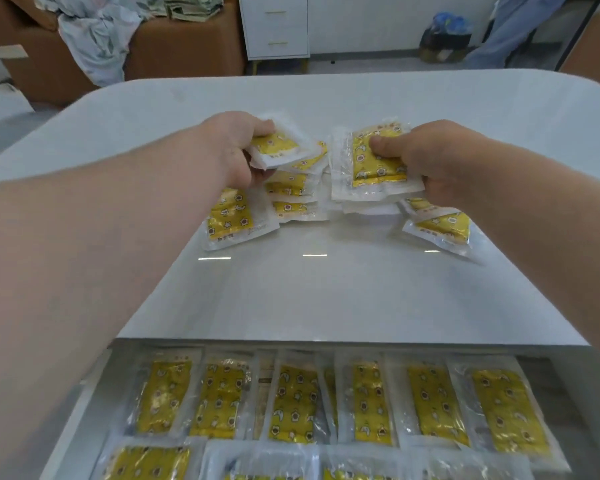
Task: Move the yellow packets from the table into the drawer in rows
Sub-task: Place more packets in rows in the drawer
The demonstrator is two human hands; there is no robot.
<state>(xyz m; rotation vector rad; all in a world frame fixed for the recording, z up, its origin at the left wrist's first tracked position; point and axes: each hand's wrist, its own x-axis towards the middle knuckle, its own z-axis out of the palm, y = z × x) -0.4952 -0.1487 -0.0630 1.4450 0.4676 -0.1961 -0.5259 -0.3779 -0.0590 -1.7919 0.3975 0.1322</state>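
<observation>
Hands (left, right) grip yellow packets above the table

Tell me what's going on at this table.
A person is sorting yellow packets bare-handed. The left grip holds a packet above the loose pile on the table, while the right grip clutches a small stack. Below, the open drawer holds a full row of packets, with a second row begun nearer the person.
</observation>
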